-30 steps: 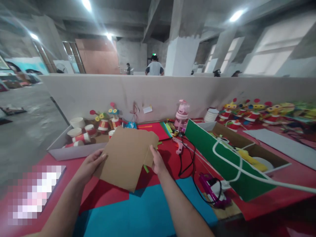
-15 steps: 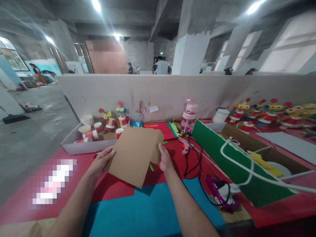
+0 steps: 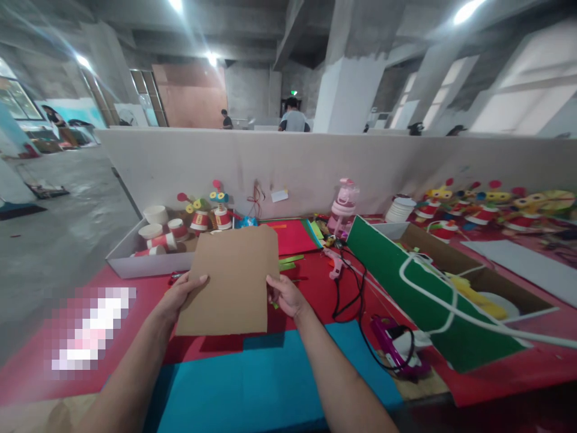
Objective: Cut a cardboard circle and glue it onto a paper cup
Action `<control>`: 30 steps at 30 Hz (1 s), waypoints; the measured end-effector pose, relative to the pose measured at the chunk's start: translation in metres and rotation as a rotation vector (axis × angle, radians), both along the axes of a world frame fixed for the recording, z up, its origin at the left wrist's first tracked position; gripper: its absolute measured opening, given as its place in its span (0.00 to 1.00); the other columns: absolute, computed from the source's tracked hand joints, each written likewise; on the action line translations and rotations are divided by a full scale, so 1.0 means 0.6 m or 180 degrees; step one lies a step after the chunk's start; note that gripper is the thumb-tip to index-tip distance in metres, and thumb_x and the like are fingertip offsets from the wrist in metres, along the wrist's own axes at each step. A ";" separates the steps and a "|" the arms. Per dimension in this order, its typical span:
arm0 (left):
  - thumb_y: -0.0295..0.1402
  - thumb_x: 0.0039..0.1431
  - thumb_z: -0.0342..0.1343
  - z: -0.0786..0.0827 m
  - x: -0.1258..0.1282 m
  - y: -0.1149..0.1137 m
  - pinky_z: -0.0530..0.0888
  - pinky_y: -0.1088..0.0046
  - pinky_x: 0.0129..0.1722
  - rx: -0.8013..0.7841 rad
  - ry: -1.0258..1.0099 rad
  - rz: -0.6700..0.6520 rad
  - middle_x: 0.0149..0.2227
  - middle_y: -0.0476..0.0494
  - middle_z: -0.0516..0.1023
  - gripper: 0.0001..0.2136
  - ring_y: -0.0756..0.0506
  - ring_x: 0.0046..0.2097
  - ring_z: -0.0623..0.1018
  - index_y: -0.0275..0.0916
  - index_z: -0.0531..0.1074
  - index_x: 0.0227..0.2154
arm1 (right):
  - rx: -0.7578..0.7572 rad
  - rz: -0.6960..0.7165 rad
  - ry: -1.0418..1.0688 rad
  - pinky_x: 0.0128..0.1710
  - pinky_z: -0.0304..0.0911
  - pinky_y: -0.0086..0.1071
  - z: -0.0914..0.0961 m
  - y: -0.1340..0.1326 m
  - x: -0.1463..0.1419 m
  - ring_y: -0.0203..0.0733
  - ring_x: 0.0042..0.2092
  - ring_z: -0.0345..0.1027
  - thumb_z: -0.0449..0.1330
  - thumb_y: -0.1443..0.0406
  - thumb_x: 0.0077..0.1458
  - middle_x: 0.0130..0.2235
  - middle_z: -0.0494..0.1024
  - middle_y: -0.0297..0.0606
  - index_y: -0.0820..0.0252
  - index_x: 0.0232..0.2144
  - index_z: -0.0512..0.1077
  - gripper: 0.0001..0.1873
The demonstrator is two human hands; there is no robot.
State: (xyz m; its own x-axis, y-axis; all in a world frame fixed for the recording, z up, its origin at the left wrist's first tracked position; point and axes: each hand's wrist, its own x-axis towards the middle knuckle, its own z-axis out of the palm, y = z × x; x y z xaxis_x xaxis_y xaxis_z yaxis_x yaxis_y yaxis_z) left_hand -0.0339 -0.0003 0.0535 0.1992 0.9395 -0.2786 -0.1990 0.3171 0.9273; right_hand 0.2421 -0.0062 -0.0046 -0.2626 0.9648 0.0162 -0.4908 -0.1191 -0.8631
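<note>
A flat brown piece of cardboard [image 3: 229, 282] is held up over the table between my two hands, its near edge raised above the red and blue surface. My left hand [image 3: 183, 293] grips its left edge, thumb on top and the other fingers hidden underneath. On the opposite edge my right hand [image 3: 286, 294] pinches the board between thumb and curled fingers. Thin green strips [image 3: 290, 262] lie on the red covering just past my right hand. A blue sheet [image 3: 270, 379] is spread below my forearms.
At left stands a white box [image 3: 148, 264] with several paper cups and cup figures. A pink glue gun [image 3: 334, 262] with a black cord lies right of centre, near a purple power strip [image 3: 399, 352]. A green-sided box [image 3: 428, 300] fills the right. A white partition [image 3: 297, 162] runs behind.
The cardboard has turned from a slant to nearly square with me and shifted left. My right hand has moved left and down along its edge.
</note>
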 end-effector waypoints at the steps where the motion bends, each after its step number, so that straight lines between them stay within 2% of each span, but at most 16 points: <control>1: 0.37 0.43 0.69 0.003 -0.004 -0.003 0.79 0.62 0.30 -0.0064 0.0016 -0.0035 0.37 0.37 0.82 0.26 0.37 0.32 0.82 0.37 0.71 0.46 | 0.0006 0.0053 0.0010 0.16 0.58 0.22 0.003 -0.003 -0.001 0.29 0.18 0.63 0.71 0.55 0.42 0.22 0.76 0.32 0.64 0.27 0.75 0.18; 3: 0.36 0.43 0.69 0.008 -0.012 -0.007 0.79 0.61 0.30 -0.0153 0.0027 -0.0167 0.38 0.36 0.82 0.26 0.36 0.33 0.82 0.36 0.71 0.47 | -0.0029 -0.0001 0.0128 0.18 0.61 0.23 0.009 -0.007 -0.002 0.31 0.21 0.68 0.72 0.58 0.41 0.26 0.80 0.35 0.64 0.31 0.75 0.17; 6: 0.35 0.43 0.69 0.014 -0.018 -0.012 0.79 0.59 0.31 -0.0333 0.0044 -0.0411 0.39 0.35 0.82 0.26 0.34 0.33 0.82 0.35 0.72 0.47 | -0.0146 -0.0148 0.0331 0.29 0.70 0.28 0.017 -0.012 -0.002 0.39 0.31 0.76 0.72 0.60 0.40 0.34 0.82 0.39 0.63 0.37 0.75 0.20; 9: 0.35 0.43 0.69 0.016 -0.016 -0.013 0.79 0.59 0.31 -0.0423 0.0035 -0.0470 0.38 0.35 0.82 0.24 0.34 0.33 0.82 0.35 0.73 0.45 | -0.0225 -0.0235 0.0396 0.38 0.73 0.34 0.019 -0.013 -0.003 0.44 0.36 0.78 0.73 0.61 0.39 0.37 0.83 0.40 0.62 0.39 0.75 0.23; 12: 0.34 0.42 0.69 0.020 -0.012 -0.013 0.79 0.60 0.31 -0.0442 0.0028 -0.0453 0.38 0.36 0.82 0.24 0.34 0.34 0.82 0.35 0.74 0.44 | -0.0236 -0.0338 0.0457 0.38 0.73 0.35 0.016 -0.012 -0.006 0.45 0.37 0.78 0.73 0.61 0.38 0.38 0.83 0.39 0.62 0.40 0.75 0.25; 16: 0.35 0.43 0.68 0.027 -0.023 -0.015 0.79 0.59 0.33 -0.0536 0.0038 -0.0464 0.38 0.35 0.83 0.23 0.34 0.34 0.82 0.36 0.75 0.45 | -0.0252 -0.0216 0.0391 0.38 0.73 0.33 0.021 -0.027 -0.014 0.44 0.37 0.78 0.72 0.61 0.42 0.38 0.83 0.40 0.64 0.41 0.76 0.22; 17: 0.38 0.45 0.67 0.029 -0.029 -0.016 0.79 0.59 0.34 -0.0580 -0.0035 -0.0412 0.39 0.36 0.82 0.23 0.34 0.35 0.82 0.36 0.75 0.45 | -0.0268 -0.0222 0.0397 0.39 0.73 0.33 0.026 -0.034 -0.017 0.44 0.38 0.78 0.71 0.61 0.43 0.38 0.83 0.40 0.64 0.41 0.75 0.22; 19: 0.44 0.48 0.64 0.031 -0.042 -0.024 0.79 0.62 0.37 -0.0434 -0.0369 -0.0055 0.39 0.39 0.83 0.21 0.36 0.38 0.82 0.38 0.76 0.44 | -0.0334 -0.0481 0.0523 0.41 0.73 0.35 0.041 -0.052 -0.023 0.44 0.39 0.78 0.70 0.62 0.44 0.39 0.83 0.39 0.62 0.42 0.75 0.21; 21: 0.46 0.49 0.63 0.030 -0.049 -0.043 0.79 0.65 0.39 0.0090 -0.0773 0.0304 0.38 0.44 0.83 0.20 0.40 0.40 0.81 0.41 0.76 0.43 | -0.0475 -0.1064 0.0749 0.42 0.73 0.35 0.061 -0.071 -0.033 0.44 0.42 0.77 0.69 0.62 0.46 0.41 0.82 0.36 0.59 0.43 0.73 0.20; 22: 0.43 0.48 0.65 0.029 -0.047 -0.058 0.78 0.66 0.41 0.0421 -0.0885 0.0366 0.39 0.45 0.82 0.20 0.40 0.42 0.81 0.43 0.76 0.44 | -0.0570 -0.1385 0.0852 0.42 0.73 0.35 0.070 -0.081 -0.041 0.43 0.44 0.77 0.68 0.62 0.46 0.42 0.82 0.35 0.57 0.43 0.73 0.20; 24: 0.35 0.43 0.69 0.027 -0.028 -0.098 0.76 0.63 0.46 0.0794 -0.0759 -0.0039 0.45 0.43 0.81 0.26 0.38 0.47 0.79 0.43 0.74 0.49 | -0.0619 -0.1805 0.0988 0.44 0.73 0.34 0.086 -0.104 -0.063 0.42 0.47 0.75 0.67 0.62 0.47 0.45 0.81 0.33 0.54 0.45 0.72 0.21; 26: 0.30 0.38 0.71 0.023 0.007 -0.146 0.73 0.61 0.52 0.0864 -0.0454 -0.0416 0.52 0.37 0.77 0.30 0.34 0.55 0.74 0.41 0.73 0.50 | -0.0504 -0.1856 0.0933 0.46 0.72 0.34 0.091 -0.135 -0.094 0.43 0.51 0.73 0.67 0.63 0.47 0.47 0.80 0.34 0.54 0.47 0.71 0.22; 27: 0.31 0.38 0.71 0.019 0.027 -0.169 0.71 0.59 0.54 0.0817 -0.0414 -0.0492 0.55 0.35 0.74 0.31 0.32 0.58 0.71 0.40 0.73 0.50 | -0.0438 -0.1816 0.0849 0.46 0.72 0.35 0.090 -0.154 -0.111 0.44 0.51 0.72 0.68 0.62 0.47 0.47 0.80 0.35 0.55 0.46 0.72 0.22; 28: 0.35 0.39 0.71 0.016 0.046 -0.191 0.72 0.58 0.54 0.0782 -0.0453 -0.0342 0.54 0.35 0.75 0.30 0.31 0.59 0.70 0.39 0.73 0.49 | -0.0414 -0.1711 0.0732 0.46 0.72 0.35 0.085 -0.175 -0.127 0.45 0.51 0.72 0.68 0.61 0.47 0.47 0.80 0.37 0.57 0.44 0.73 0.21; 30: 0.42 0.48 0.65 0.008 0.074 -0.224 0.74 0.59 0.52 0.0647 -0.0554 0.0530 0.51 0.39 0.77 0.25 0.34 0.59 0.71 0.41 0.73 0.49 | -0.0542 -0.1419 0.0479 0.42 0.73 0.33 0.069 -0.218 -0.149 0.45 0.47 0.75 0.69 0.58 0.45 0.44 0.81 0.39 0.59 0.40 0.75 0.20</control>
